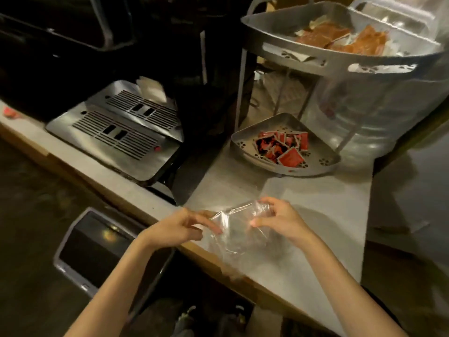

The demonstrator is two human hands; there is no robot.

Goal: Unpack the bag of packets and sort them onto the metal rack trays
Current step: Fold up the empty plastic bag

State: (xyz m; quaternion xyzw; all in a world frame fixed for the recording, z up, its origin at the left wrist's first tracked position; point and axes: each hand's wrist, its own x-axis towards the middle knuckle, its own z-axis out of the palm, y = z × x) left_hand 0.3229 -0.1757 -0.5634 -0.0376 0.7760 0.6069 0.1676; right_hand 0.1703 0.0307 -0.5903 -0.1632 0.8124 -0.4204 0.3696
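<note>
Both hands hold a clear plastic bag [233, 229] just above the near edge of the counter [315, 215]. Left hand [179, 227] pinches the bag's left side, fingers curled, fingertips on the film. Right hand [279, 218] grips the bag's upper right corner, fingers bent over it, thumb pointing left. Hands are near each other, the bag stretched between them. Bag looks crumpled and see-through; can't tell if any packets are inside.

Beyond the right hand, further back on the counter, the lower rack tray [245, 142] sits with a pile of red packets [283, 147] in it. Above and to the right of that, the upper rack tray [279, 27] holds orange packets [340, 38], some pale ones mixed in. Rack legs [241, 91] join the two trays. A large clear bag [379, 113] stands just right of the rack, touching the upper tray's side.

Beyond the left hand, a steel drip tray [116, 132] with slotted grilles, under a dark machine [73, 45]. A pale packet [151, 90] lies at the drip tray's far edge. Below the left forearm, off the counter, a dark bin with a grey rim [80, 251] on the floor. Small red scrap [9, 111] far left on the counter.
</note>
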